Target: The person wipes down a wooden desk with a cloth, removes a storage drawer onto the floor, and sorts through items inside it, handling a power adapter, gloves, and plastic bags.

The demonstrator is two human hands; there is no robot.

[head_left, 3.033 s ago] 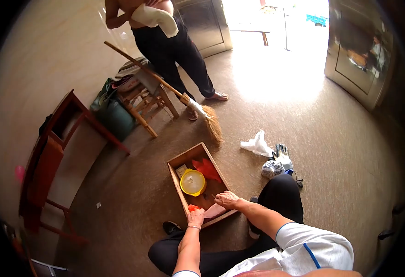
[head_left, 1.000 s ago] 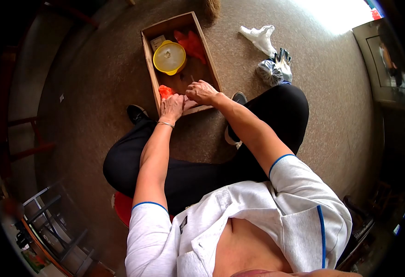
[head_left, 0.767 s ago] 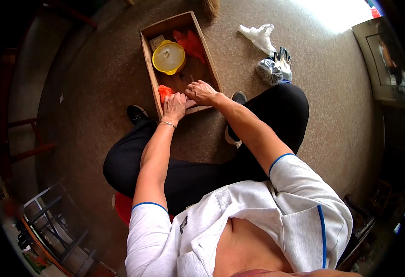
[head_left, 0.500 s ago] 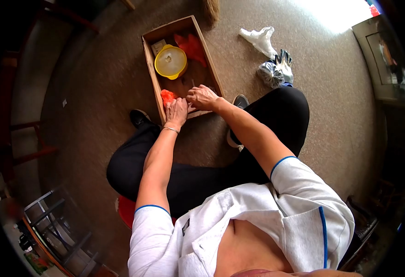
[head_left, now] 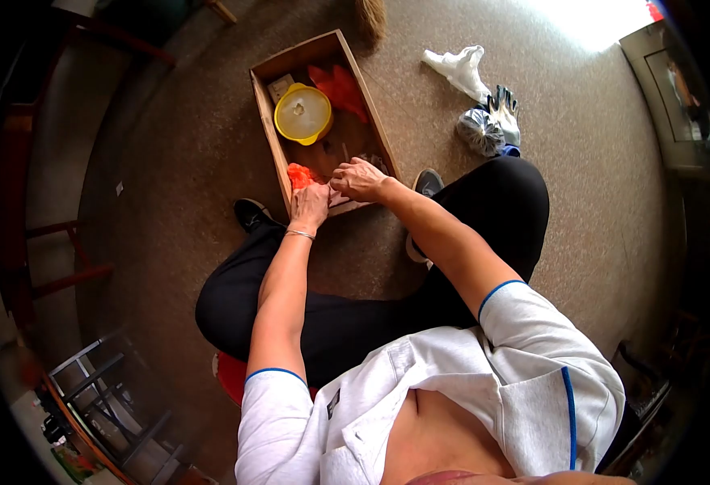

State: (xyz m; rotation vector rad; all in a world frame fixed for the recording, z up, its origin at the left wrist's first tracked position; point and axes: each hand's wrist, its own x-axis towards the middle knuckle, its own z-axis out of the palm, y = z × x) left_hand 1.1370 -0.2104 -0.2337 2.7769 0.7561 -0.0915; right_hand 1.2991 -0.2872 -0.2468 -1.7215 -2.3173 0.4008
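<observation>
A wooden box (head_left: 270,133) lies on the floor between my feet. At its near end, my left hand (head_left: 310,204) is closed beside a crumpled orange-red bag (head_left: 300,175); what its fingers pinch is too small to tell. Close on its right, my right hand (head_left: 358,179) has curled fingers, with their tips hidden over a pale pinkish piece (head_left: 338,197). Farther up the box sits a round yellow tub (head_left: 302,114) with a translucent lid. Behind the tub is a pale socket-like block (head_left: 280,87), and a red bag (head_left: 340,90) lies to its right.
On the floor to the right are a white plastic bag (head_left: 462,71), a work glove (head_left: 504,115) and a tied clear bag of dark contents (head_left: 480,132). Broom bristles (head_left: 371,19) show beyond the box. Red wooden furniture (head_left: 17,210) stands at left, a metal rack (head_left: 100,373) at lower left.
The view has tilted down from three seconds ago, so the other person and the doorway have left it. Both hands stay at the box's near end, with only small finger shifts.
</observation>
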